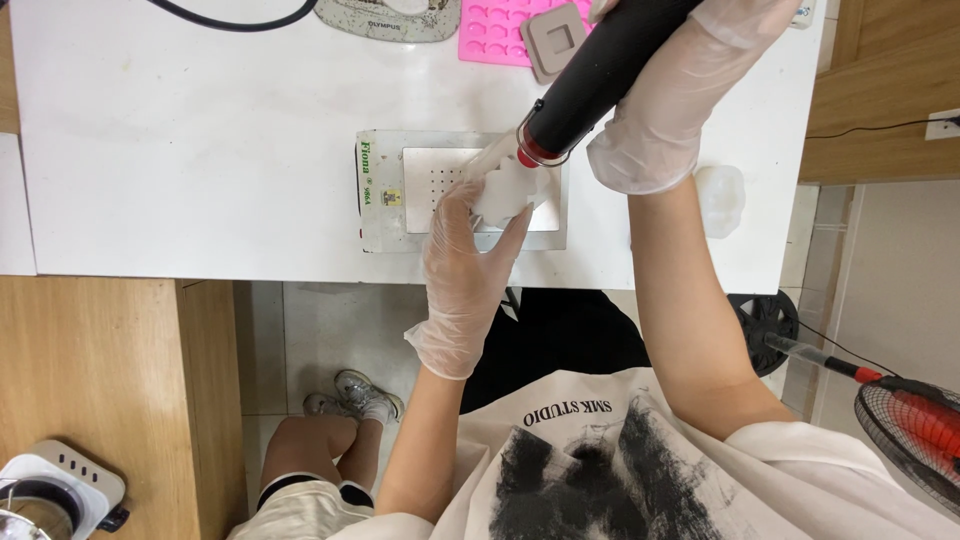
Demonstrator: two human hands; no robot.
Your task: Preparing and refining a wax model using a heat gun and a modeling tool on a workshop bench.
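Left hand (462, 262): gloved, pinching the small white block (503, 193) at frame centre.
Right hand (668, 95): gloved, gripping the black cylindrical tool (598, 72), nozzle just above the block.
Surface: block on grey perforated metal plate (445, 170), on white table (200, 130).
Far: pink silicone mould (492, 32), top edge.
Block: white, chunky, irregular.

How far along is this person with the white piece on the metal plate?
Done: a white moulded piece sits aside on the table. In hand: the left hand steadies a white block on the metal plate while the right hand aims a black tool at it. Left: hard to tell; the pink mould lies untouched.
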